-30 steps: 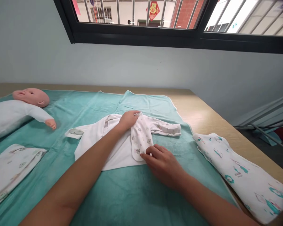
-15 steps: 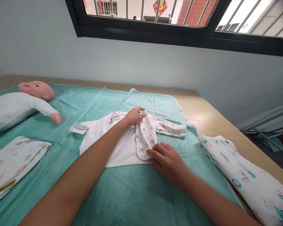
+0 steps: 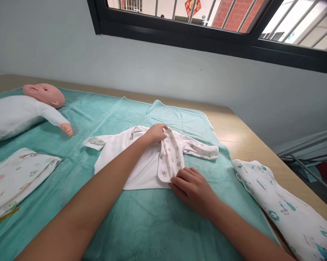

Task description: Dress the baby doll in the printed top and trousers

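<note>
A small white baby shirt (image 3: 143,170) lies spread on a teal blanket (image 3: 149,217). Its left part shows the plain inner side, while the right front panel and sleeve carry a small animal print. At the neck end of the printed panel, my left hand (image 3: 156,133) pinches the edge between thumb and fingers. Lower down, my right hand (image 3: 192,186) grips the bottom corner of that same panel, fingers closed on the cloth. My left forearm crosses over the shirt and hides some of its middle.
A baby doll (image 3: 44,95) in white lies at the far left. Nearer is a folded printed cloth (image 3: 19,177) with a yellow strip under it. On the right, a folded white cloth (image 3: 277,203) with teal print lies along the wooden table (image 3: 242,134). A wall and window stand behind.
The view has tilted and shifted slightly. Both hands stay on the panel's edge; my right hand's grip on the bottom corner is little changed.
</note>
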A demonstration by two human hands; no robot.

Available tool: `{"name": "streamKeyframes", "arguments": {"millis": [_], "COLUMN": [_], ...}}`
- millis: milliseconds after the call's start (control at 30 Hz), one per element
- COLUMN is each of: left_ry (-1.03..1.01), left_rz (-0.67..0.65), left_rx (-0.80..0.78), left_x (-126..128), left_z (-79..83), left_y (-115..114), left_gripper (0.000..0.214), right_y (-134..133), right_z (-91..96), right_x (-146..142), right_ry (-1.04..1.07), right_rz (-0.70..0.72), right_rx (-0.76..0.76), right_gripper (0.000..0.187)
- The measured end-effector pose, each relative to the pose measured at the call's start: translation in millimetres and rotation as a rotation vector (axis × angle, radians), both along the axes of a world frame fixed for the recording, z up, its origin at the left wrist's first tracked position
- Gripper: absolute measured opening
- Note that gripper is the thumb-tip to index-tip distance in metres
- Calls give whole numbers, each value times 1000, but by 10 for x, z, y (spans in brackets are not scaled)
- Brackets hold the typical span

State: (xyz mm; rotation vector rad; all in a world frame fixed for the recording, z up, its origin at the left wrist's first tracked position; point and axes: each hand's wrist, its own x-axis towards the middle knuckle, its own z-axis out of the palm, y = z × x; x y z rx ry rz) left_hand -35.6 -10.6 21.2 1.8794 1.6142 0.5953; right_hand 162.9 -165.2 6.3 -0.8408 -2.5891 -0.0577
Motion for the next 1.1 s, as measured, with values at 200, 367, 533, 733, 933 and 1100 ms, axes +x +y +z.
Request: {"name": "streamKeyframes", "arguments": {"millis": [200, 367, 533, 733, 933, 1100], "left_ry": [161, 185, 289, 238, 308, 341], "left_rz": [-47, -390, -506, -501, -453, -507], "left_rx": [530, 505, 523, 546, 615, 673], "left_x": [255, 475, 526, 501, 561, 716], "left_z": [-28, -105, -244, -320, -310, -238], "left_y": [-90, -194, -205, -163, -280, -506], "left_gripper": [32, 30, 37, 39, 37, 41], "right_y": [6, 148, 355, 590, 888, 1167], "right_z": [74, 68, -15, -105, -235, -120], "right_x": [82, 283, 522, 804, 1018, 1108], "right_ry": [96, 339, 281, 302, 317, 346], "right_rz": [53, -269, -475, -666, -920, -991], "right_rx": [-118, -251, -223, -30, -170, -377], "right_gripper": [18, 15, 13, 32, 47, 37]}}
